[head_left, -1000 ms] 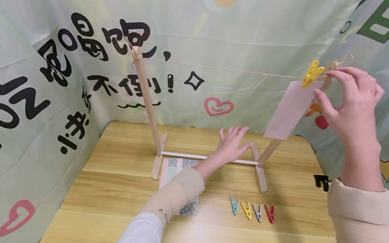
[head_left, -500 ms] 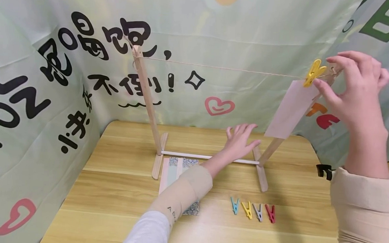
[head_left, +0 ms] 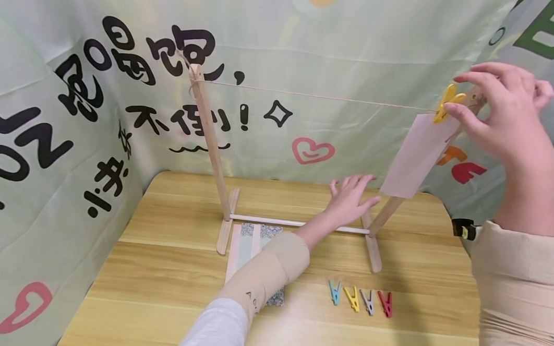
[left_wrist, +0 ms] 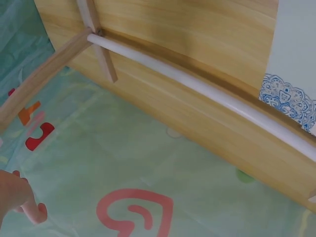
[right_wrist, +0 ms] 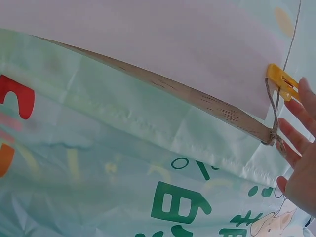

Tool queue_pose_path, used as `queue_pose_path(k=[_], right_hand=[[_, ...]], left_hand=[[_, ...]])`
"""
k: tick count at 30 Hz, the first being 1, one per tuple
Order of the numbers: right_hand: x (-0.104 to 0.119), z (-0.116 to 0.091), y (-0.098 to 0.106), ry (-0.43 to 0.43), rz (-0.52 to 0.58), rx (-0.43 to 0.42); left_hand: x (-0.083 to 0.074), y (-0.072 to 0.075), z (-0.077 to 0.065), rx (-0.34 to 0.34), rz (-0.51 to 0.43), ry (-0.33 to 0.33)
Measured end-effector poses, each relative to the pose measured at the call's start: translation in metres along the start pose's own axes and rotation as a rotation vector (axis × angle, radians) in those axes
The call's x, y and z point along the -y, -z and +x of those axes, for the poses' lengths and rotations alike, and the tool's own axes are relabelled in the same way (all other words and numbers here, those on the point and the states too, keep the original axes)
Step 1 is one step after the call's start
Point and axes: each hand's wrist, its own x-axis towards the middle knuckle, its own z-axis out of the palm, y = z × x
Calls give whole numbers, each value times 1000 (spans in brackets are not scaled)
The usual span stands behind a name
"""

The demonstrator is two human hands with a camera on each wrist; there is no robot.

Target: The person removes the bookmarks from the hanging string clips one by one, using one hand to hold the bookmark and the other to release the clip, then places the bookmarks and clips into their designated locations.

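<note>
Up at the right end of the string (head_left: 309, 96), my right hand (head_left: 510, 109) pinches a yellow clothespin (head_left: 442, 115) between thumb and fingers. The clothespin clips a plain pale sheet of paper (head_left: 411, 154) by its top edge. In the right wrist view the clothespin (right_wrist: 279, 79) lies right at the fingertips, beside the string's knot (right_wrist: 271, 137) on the post. My left hand (head_left: 348, 200) hovers above the white crossbar (head_left: 265, 221) with fingers spread and nothing held; the left wrist view shows only part of that hand (left_wrist: 19, 197).
A wooden stand's left post (head_left: 210, 138) and right post (head_left: 387, 215) carry the string. Several clothespins, among them a blue one (head_left: 334, 292) and a red one (head_left: 385, 304), lie in a row on the table (head_left: 158, 292). Patterned cards (head_left: 245, 244) lie partly under my left forearm.
My right thumb and fingers have come in from beside the yellow clothespin onto it, and the paper has swung slightly. My left hand has drifted right and a little farther back.
</note>
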Motion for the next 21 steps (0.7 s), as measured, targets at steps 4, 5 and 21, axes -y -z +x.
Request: queue_pose_path(k=[4, 5, 21], right_hand=[[-1, 4, 1, 13, -3, 34], [-1, 4, 1, 16, -3, 39], [-3, 4, -5, -20, 5, 72]], left_hand=[[-4, -1, 3, 5, -28, 4], [-6, -1, 4, 4, -35, 6], [-10, -4, 9, 21, -60, 14]])
